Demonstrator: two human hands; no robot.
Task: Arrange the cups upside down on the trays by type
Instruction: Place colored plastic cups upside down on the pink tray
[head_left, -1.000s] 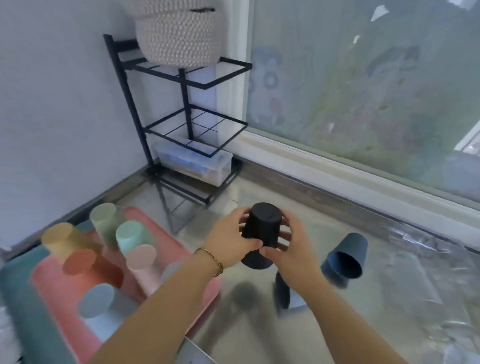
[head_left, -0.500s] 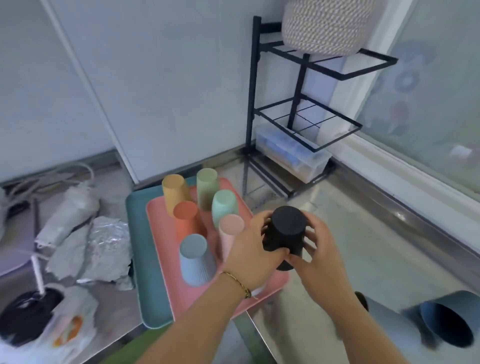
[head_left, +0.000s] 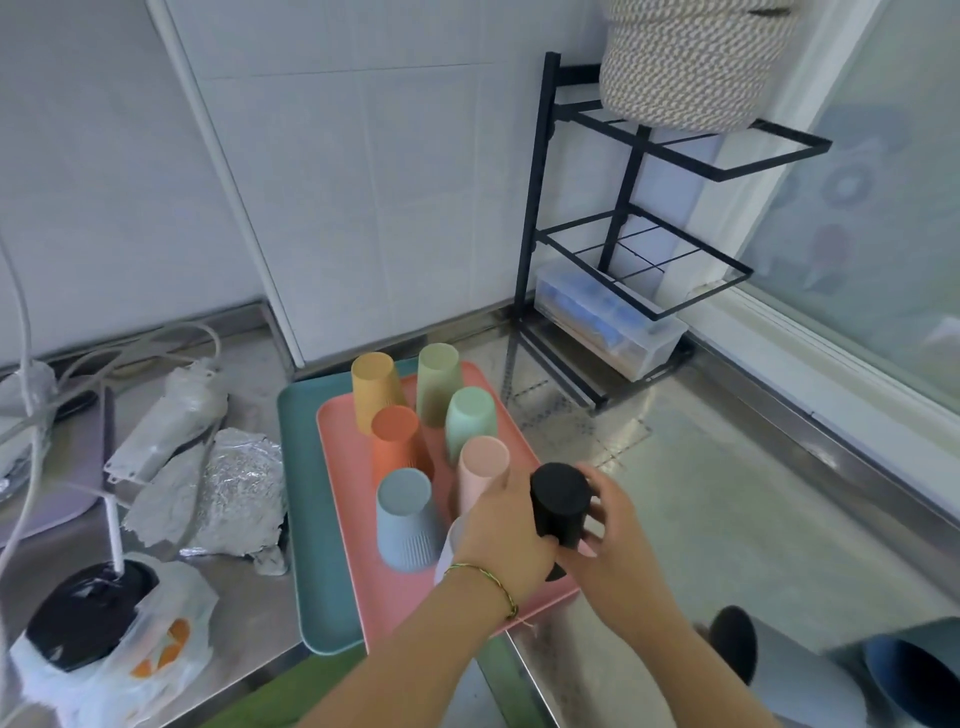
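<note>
Steel counter (head_left: 701, 493) bearing a teal tray (head_left: 296, 467), with a pink tray (head_left: 348, 493) lying partly on it. Six pastel cups (head_left: 405, 519) stand inverted in two rows on the pink tray. A grey cup (head_left: 779, 670) and a blue cup (head_left: 914, 680) lie on their sides at lower right. Over the pink tray's near right corner, the left hand (head_left: 501, 540) and right hand (head_left: 618, 540) both curl their fingers round a black cup (head_left: 560, 504), base up; contact with the tray cannot be told.

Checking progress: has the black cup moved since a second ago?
Yes. The black cup has gone left, from over the counter to the pink tray's right edge, beside the pale pink cup.
</note>
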